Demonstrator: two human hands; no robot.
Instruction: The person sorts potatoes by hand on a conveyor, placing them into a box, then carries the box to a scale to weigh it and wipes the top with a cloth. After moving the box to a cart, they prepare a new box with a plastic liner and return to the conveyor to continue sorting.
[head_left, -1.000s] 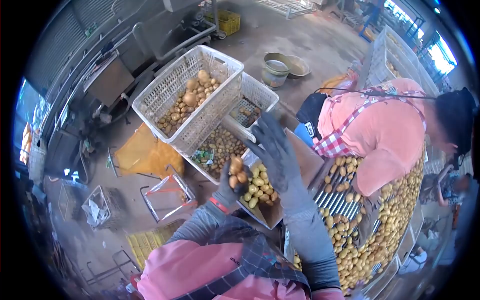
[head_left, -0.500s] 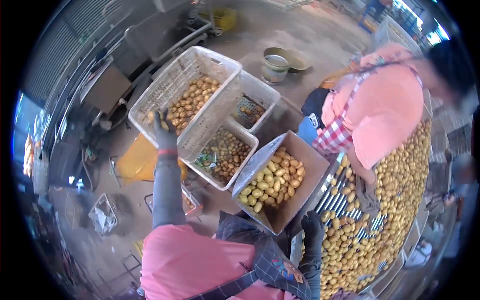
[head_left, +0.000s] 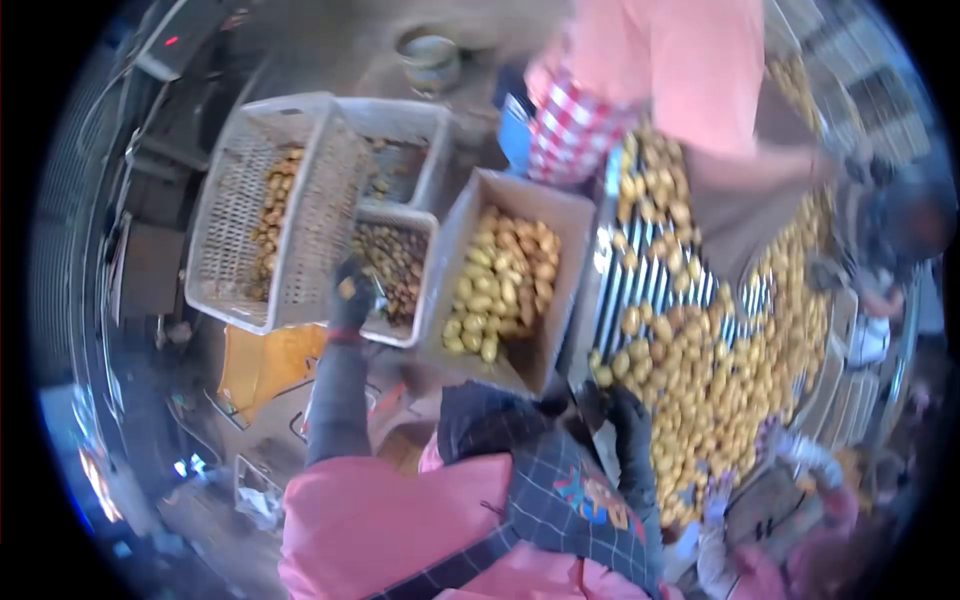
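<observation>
My left hand (head_left: 350, 292), in a dark glove, is closed around a small yellowish potato (head_left: 347, 288). It is over the near edge of a white crate of small potatoes (head_left: 390, 275), beside the wall of the larger white crate (head_left: 215, 250). My right hand (head_left: 622, 408), also in a dark glove, rests low by the near edge of the roller conveyor (head_left: 625, 285), close to the potatoes on it; its fingers are blurred. Between my hands stands an open cardboard box (head_left: 565, 225) with potatoes (head_left: 500, 280) inside.
A co-worker in a pink top (head_left: 700, 80) leans over the conveyor's far side, an arm across it. Another person's gloved hands (head_left: 715, 495) are at lower right. A bucket (head_left: 430, 60) stands behind the crates; a yellow-orange sheet (head_left: 265, 365) is at left.
The view has turned. My left hand has moved from inside the large crate to beside the small-potato crate. The co-worker's arm has swept across the conveyor.
</observation>
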